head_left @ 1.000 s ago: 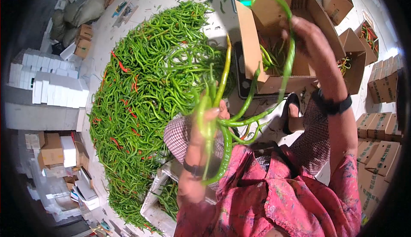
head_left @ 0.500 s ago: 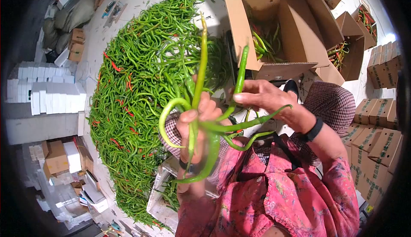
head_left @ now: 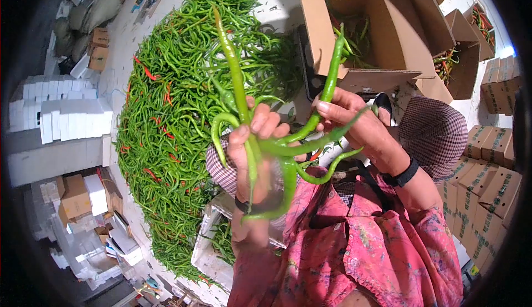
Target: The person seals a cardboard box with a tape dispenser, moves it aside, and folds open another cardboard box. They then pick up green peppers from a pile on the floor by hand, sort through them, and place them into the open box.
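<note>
My left hand [head_left: 256, 132] is closed around a bunch of long green chili peppers [head_left: 288, 182], which fan out and curl in several directions. One yellow-green chili pepper [head_left: 230, 57] sticks up above the fist. Thumb and fingers of my right hand [head_left: 354, 118] pinch another green chili pepper [head_left: 331, 79], tip upward, its lower end reaching the bunch. Both hands are in mid-air over my lap, close together. Left of them spreads a big pile of green chili peppers [head_left: 172, 157] with a few red ones mixed in.
An open cardboard box [head_left: 313, 24] with some peppers inside stands beyond my right hand. Farther right, smaller open boxes [head_left: 463, 66] hold peppers. Closed cartons [head_left: 487, 179] are stacked at the right. A white foam box [head_left: 208, 235] sits by my left forearm; white boxes [head_left: 72, 118] pile up far left.
The yellow-green pepper in my left hand has tilted leftward. My right hand has shifted slightly right, with its pinched pepper moving right and up in view. The camera view has shifted a little.
</note>
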A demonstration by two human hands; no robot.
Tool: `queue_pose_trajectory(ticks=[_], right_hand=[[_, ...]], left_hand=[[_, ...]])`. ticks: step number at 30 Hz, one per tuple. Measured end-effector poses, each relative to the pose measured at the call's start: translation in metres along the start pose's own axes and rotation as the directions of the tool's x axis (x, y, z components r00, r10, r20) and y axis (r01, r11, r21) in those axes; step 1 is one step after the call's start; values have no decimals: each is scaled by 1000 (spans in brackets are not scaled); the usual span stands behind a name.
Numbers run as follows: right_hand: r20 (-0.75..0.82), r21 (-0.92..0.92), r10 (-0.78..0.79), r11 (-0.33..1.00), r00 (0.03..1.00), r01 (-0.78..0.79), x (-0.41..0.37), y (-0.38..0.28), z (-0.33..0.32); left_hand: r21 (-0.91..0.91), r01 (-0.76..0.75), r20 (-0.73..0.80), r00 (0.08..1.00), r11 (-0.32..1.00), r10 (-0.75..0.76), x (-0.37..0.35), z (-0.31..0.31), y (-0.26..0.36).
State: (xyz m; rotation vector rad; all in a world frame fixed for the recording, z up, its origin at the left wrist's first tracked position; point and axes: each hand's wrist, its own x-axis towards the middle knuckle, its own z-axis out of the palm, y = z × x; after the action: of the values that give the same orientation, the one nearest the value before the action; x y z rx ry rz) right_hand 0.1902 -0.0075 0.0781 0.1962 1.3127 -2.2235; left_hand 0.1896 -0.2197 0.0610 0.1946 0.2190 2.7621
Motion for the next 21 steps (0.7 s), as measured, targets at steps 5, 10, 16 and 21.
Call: queue_pose_trajectory(ticks=[5, 10, 16, 21], right_hand=[[57, -380, -223, 897, 973, 228, -28, -40, 22], [124, -495, -442, 748, 889, 441, -30, -33, 24], [-10, -516, -435, 774, 900, 368, -30, -41, 16], [-9, -534, -480, 744, 877, 401, -29, -38, 19]], left_hand=[[439, 120, -313, 949, 890, 26, -5, 17, -10], [542, 239, -385, 923, 805, -15, -2, 11, -5], [388, 39, -233, 971, 921, 57, 1, 27, -15], [338, 96, -200, 979, 936, -29, -3, 2, -6]])
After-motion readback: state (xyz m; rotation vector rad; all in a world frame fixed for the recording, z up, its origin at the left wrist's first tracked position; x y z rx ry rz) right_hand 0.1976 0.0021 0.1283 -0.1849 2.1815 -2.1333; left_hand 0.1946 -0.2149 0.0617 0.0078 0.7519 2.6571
